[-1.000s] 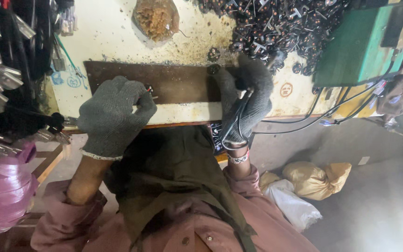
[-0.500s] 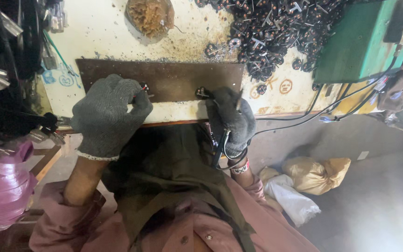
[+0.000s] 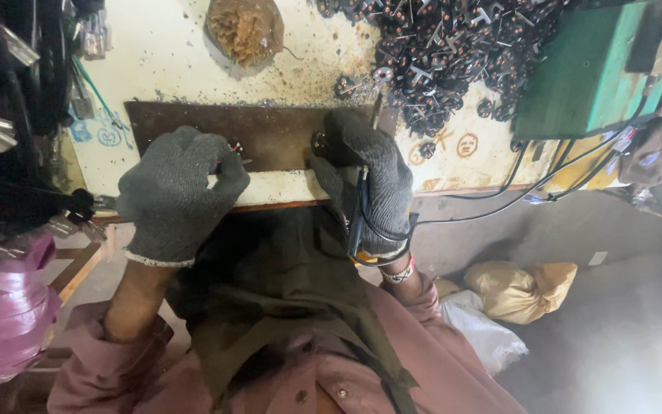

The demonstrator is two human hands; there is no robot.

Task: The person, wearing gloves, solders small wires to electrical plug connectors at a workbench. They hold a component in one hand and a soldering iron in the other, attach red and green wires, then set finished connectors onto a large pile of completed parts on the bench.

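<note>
Left hand (image 3: 180,192), gloved, is curling narrowly around a small dark part (image 3: 233,147) on the brown plate (image 3: 270,134) at the desk's (image 3: 162,61) near edge. Right hand (image 3: 365,180) is gripping a cabled probe tool (image 3: 358,207), pressing another small part (image 3: 319,142). Risk: cable (image 3: 499,195) is trailing right and could snag, dragging the tool off the part.

Small metal workshop: scarred bench (image 3: 162,69), heap of dark metal parts (image 3: 453,46) left of green machine (image 3: 576,77), cables below it.
</note>
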